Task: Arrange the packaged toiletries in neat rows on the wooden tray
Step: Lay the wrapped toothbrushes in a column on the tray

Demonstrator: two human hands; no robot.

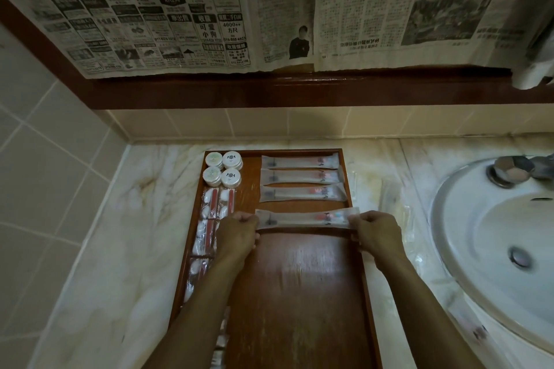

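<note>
Newspaper sheets point(209, 9) are hanging across the wall above a marble bathroom counter point(120, 234), with a white sink point(494, 249) sitting at the right. Lying lengthwise on the counter, the wooden tray point(299, 293) is taking up most of the room between the tiled wall and the basin. Three long toothbrush packets point(301, 177) are lying in a row across its far right part, and a column of cotton-swab packets point(209, 219) is running down its left side, below four small round jars point(223, 169) in the far left corner.

Both hands are pinching a fourth toothbrush packet point(305, 217), the left hand point(239, 231) gripping its left end and the right hand point(374, 231) its right end, holding it stretched just near of the third one.

Likely trouble: this packet's right end is reaching over the tray's right rim, so it may be settling crooked or riding on the edge unless shifted left. A sliding left wrist could be nudging the swab packets beside it. Plenty of bare wood is lying open on the near side, while loose clear wrappers point(395, 210) are crowding the strip of counter toward the sink
</note>
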